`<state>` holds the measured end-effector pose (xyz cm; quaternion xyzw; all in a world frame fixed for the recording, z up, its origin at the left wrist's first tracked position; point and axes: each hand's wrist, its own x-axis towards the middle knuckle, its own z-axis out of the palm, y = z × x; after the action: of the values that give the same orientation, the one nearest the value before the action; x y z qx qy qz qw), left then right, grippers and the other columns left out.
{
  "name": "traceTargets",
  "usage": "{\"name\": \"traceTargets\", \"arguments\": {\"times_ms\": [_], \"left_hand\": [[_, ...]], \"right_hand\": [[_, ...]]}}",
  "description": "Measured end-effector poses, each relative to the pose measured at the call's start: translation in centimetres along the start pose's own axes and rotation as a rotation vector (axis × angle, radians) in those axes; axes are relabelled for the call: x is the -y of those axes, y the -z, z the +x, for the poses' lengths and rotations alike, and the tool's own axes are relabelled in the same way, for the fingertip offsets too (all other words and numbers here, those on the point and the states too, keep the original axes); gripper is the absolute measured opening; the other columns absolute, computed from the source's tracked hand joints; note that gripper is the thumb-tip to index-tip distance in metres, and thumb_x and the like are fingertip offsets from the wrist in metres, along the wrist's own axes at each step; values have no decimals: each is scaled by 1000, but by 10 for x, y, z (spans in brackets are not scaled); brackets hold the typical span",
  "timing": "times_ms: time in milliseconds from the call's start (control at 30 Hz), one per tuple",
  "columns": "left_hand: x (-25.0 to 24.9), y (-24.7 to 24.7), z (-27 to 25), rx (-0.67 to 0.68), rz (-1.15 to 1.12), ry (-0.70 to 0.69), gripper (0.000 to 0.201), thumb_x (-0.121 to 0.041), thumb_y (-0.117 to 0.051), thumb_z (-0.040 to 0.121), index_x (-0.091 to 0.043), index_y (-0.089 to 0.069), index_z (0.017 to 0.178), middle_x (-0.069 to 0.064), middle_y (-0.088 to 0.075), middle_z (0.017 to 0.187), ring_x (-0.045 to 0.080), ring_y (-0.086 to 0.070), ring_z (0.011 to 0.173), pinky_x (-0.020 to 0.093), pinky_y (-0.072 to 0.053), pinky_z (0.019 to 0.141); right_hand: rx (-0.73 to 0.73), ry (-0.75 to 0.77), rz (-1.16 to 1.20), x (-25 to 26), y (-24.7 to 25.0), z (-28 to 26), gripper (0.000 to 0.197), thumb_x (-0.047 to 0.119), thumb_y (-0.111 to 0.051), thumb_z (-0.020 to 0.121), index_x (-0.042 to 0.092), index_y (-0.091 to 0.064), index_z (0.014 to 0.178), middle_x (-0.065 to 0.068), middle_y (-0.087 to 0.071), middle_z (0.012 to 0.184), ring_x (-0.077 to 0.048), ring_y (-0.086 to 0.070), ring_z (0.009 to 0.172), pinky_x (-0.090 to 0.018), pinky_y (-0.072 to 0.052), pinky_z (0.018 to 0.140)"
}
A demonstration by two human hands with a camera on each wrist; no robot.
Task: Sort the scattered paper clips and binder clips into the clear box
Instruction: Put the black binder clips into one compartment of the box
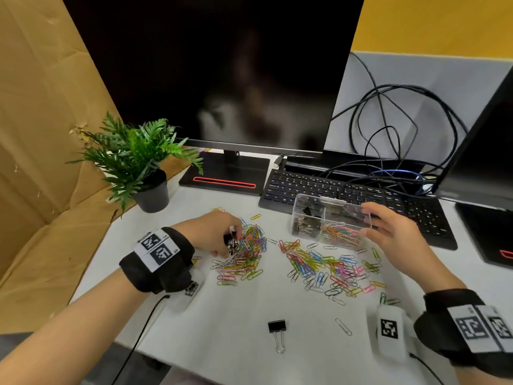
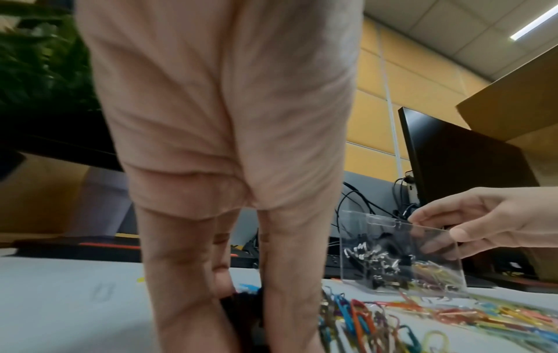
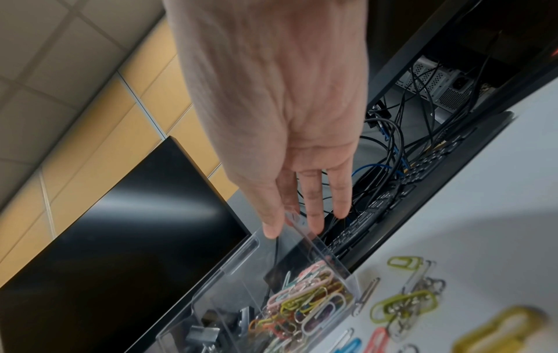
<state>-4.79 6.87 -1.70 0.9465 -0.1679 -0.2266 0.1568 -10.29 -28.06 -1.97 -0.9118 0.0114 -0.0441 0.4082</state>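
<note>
The left hand [image 1: 215, 232] was set down at the left edge of the left heap of coloured paper clips [image 1: 244, 252], its fingers curled round what looked like black binder clips [image 1: 231, 240] picked from that heap; how many were held could not be told. The clear box [image 1: 330, 220] lay to the right of that hand and a little farther from the person, just in front of the keyboard [image 1: 358, 201]; its long axis ran left to right, roughly parallel to the keyboard's front edge. The coming move was judged to be a carry rightward and slightly away, ending over the box's left compartment.

The right hand [image 1: 394, 232] was the nearer to the box, and was placed at its right end; its fingers were extended, with fingertips [image 3: 273, 230] touching the end wall and upper rim, and the thumb against the near wall, so the box was steadied rather than clutched; it appeared to be tipped slightly.

Two compartments could be made out; in the left one black binder clips were held, in the right one a tangle of coloured paper clips. A second scatter of paper clips [image 1: 330, 269] was spread on the white desk [image 1: 249, 307] just in front of the box; one lone binder clip [image 1: 277, 329] was left well apart, near the front edge, handles pointed toward the person.
</note>
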Motion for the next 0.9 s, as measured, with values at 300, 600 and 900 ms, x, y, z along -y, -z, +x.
{"name": "traceTargets", "arguments": {"times_ms": [300, 600, 900], "left_hand": [[-14, 0, 7, -68, 87, -72, 30, -10, -77, 75, -15, -70, 103, 7, -64, 103, 17, -64, 72, 25, -56, 63], [-34, 19, 12, -168, 77, -191, 33, -19, -81, 75, -21, -71, 106, -9, -58, 96, -3, -53, 69, 10, -41, 63], [-71, 32, 25, -194, -198, -353, 22, -16, -68, 88, -15, -73, 109, 5, -74, 78, 6, -71, 65, 10, -50, 63]], "right_hand": [[4, -1, 0, 0, 0, 0, 52, 6, -63, 89, 25, -48, 135, 1, -56, 134, -20, -53, 124, -44, -41, 108], [3, 6, 4, 1, 1, -1, 53, 4, -62, 89, 25, -47, 136, 2, -54, 135, -18, -51, 127, -41, -40, 109], [-1, 5, -14, 1, 1, -2, 55, 7, -62, 90, 25, -45, 139, 4, -53, 138, -14, -49, 128, -38, -40, 109]]}}
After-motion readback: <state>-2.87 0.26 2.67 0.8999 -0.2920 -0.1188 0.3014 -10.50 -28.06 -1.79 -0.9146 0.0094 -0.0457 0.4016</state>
